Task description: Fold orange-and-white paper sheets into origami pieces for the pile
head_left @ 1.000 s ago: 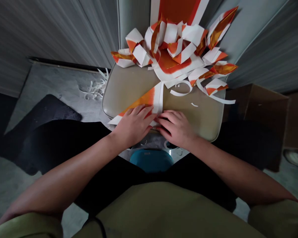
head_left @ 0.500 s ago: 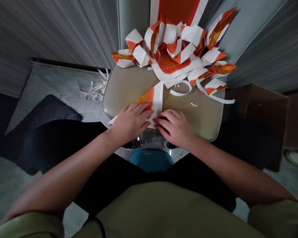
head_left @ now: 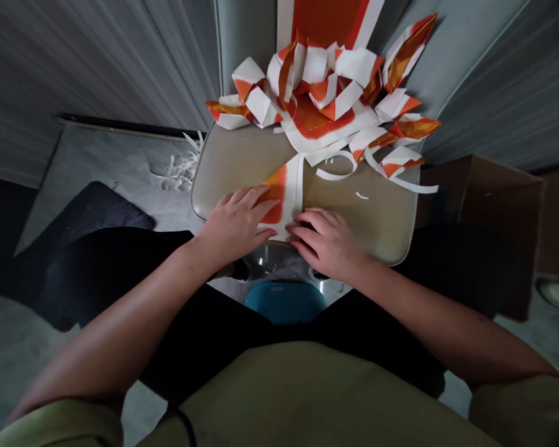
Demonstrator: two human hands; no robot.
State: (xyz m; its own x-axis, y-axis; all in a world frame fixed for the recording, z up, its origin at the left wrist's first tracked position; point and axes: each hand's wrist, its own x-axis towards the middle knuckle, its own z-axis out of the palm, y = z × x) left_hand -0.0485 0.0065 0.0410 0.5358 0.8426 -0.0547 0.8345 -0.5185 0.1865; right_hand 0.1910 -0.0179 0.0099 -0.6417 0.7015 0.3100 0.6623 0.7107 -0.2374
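Observation:
A folded sheet of white paper with an orange-red patch [head_left: 276, 210] lies on the seat of a padded chair [head_left: 242, 149]. A narrow folded white strip runs along its right edge. My left hand [head_left: 235, 226] lies flat over the sheet's left part, its fingers spread and covering that side. At the lower right edge of the sheet, the fingertips of my right hand [head_left: 328, 242] touch the paper, fingers bent and apart. Behind the sheet sits a pile of folded white, orange and gold paper pieces [head_left: 349, 93].
Curled paper strips [head_left: 336, 166] lie on the seat, and more shreds [head_left: 179, 167] are on the floor at left. A cardboard box [head_left: 498, 205] stands at right. Below the seat shows a blue object [head_left: 284, 301] between my legs. A striped curtain or wall [head_left: 135, 56] rises behind.
My left hand has slid a little left across the paper, uncovering more of the orange patch. My right hand has stayed at the edge. The view has shifted slightly.

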